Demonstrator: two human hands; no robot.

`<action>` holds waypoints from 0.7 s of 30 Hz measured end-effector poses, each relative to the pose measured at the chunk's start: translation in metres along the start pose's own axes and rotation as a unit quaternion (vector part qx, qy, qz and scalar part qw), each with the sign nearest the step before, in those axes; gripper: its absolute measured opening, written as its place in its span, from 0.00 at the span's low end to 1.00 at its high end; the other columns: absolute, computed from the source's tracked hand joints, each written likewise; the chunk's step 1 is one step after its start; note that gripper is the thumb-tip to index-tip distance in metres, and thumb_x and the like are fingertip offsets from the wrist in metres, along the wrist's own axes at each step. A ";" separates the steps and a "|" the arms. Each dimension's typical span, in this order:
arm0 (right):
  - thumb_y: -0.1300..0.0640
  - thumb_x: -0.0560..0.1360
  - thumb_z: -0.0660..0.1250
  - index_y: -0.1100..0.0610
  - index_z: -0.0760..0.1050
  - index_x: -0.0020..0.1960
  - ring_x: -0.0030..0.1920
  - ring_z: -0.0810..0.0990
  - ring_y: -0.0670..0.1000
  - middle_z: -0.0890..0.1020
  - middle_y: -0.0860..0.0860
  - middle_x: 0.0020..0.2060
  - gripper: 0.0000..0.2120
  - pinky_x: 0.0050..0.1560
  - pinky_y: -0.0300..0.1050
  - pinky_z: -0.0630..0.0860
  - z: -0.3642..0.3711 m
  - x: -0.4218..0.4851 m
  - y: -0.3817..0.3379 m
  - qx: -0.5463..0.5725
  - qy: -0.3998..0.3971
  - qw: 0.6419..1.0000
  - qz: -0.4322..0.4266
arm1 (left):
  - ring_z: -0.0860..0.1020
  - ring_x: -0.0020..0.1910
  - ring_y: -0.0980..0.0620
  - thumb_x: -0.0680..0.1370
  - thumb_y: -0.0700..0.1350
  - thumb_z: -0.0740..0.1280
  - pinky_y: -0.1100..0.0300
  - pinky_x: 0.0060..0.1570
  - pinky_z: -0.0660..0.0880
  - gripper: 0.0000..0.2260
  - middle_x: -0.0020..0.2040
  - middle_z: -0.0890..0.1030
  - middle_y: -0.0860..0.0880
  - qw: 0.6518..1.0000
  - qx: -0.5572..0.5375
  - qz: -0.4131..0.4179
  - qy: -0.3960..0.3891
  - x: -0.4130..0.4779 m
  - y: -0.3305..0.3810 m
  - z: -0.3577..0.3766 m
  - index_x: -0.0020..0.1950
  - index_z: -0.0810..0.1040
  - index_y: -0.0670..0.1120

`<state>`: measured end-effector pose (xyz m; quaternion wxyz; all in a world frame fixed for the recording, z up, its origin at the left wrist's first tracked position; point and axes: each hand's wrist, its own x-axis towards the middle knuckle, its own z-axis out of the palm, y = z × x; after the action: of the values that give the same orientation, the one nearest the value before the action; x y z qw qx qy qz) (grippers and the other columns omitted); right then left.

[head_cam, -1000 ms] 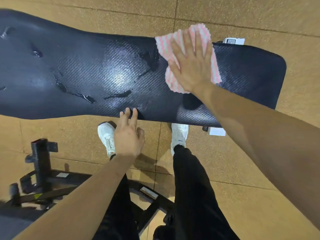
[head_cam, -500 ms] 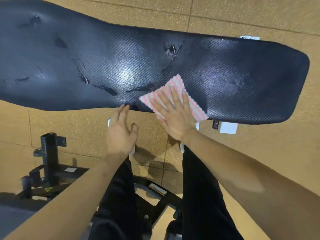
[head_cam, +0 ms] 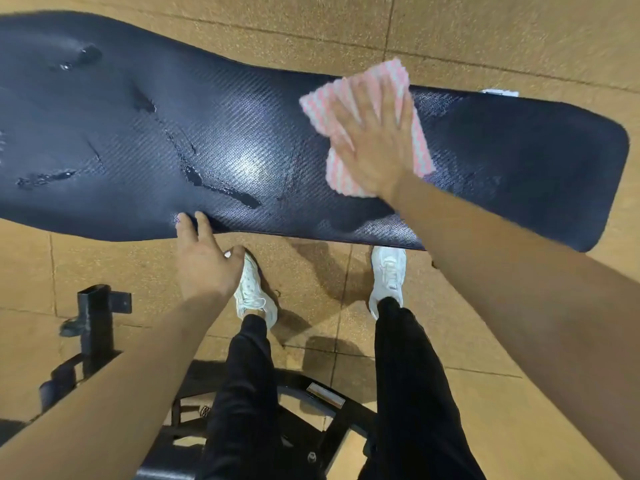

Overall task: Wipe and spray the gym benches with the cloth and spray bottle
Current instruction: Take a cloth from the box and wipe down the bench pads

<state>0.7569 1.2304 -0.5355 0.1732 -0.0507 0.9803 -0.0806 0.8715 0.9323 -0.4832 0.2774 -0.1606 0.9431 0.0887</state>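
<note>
A long black gym bench pad [head_cam: 242, 133] with a woven texture runs across the view, with wet streaks and small puddles on its left and middle parts. My right hand [head_cam: 374, 143] presses flat, fingers spread, on a pink and white striped cloth [head_cam: 394, 77] near the pad's far edge, right of centre. My left hand [head_cam: 204, 258] rests with straight fingertips on the pad's near edge and holds nothing. No spray bottle is in view.
Tan rubber floor tiles [head_cam: 519, 36] surround the bench. A black metal equipment frame [head_cam: 97, 327] stands at lower left, and another black base [head_cam: 325, 407] lies behind my legs. My white shoes [head_cam: 388, 275] stand just under the pad's near edge.
My right hand has swept the cloth from the pad's near edge back up to its far edge. My left hand stays at the near edge.
</note>
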 end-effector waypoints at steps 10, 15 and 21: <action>0.38 0.83 0.38 0.43 0.45 0.83 0.82 0.46 0.64 0.50 0.51 0.83 0.29 0.77 0.73 0.45 0.010 -0.008 -0.050 0.000 0.009 1.000 -0.011 | 0.54 0.81 0.40 0.79 0.54 0.68 0.46 0.79 0.56 0.39 0.83 0.53 0.39 0.999 0.019 0.037 -0.020 0.000 -0.012 -0.009 0.83 0.54 0.41; 0.36 0.84 0.40 0.43 0.40 0.83 0.82 0.39 0.63 0.44 0.51 0.83 0.30 0.77 0.70 0.43 0.038 -0.060 -0.114 -0.015 -0.028 0.994 -0.105 | 0.56 0.80 0.39 0.79 0.53 0.69 0.47 0.78 0.57 0.37 0.82 0.56 0.39 0.998 -0.001 0.044 -0.037 0.002 -0.017 -0.016 0.83 0.56 0.42; 0.39 0.84 0.45 0.44 0.39 0.83 0.81 0.35 0.60 0.41 0.49 0.83 0.31 0.78 0.66 0.39 0.052 -0.084 -0.153 -0.019 -0.066 0.978 -0.199 | 0.66 0.72 0.41 0.77 0.47 0.71 0.47 0.73 0.65 0.30 0.74 0.69 0.41 0.995 -0.074 0.057 -0.023 0.014 -0.034 -0.033 0.78 0.69 0.42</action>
<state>0.8648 1.0839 -0.5290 0.2165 -0.2529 0.9385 -0.0914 0.8559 0.8888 -0.4664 0.2810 -0.1245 0.9349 0.1777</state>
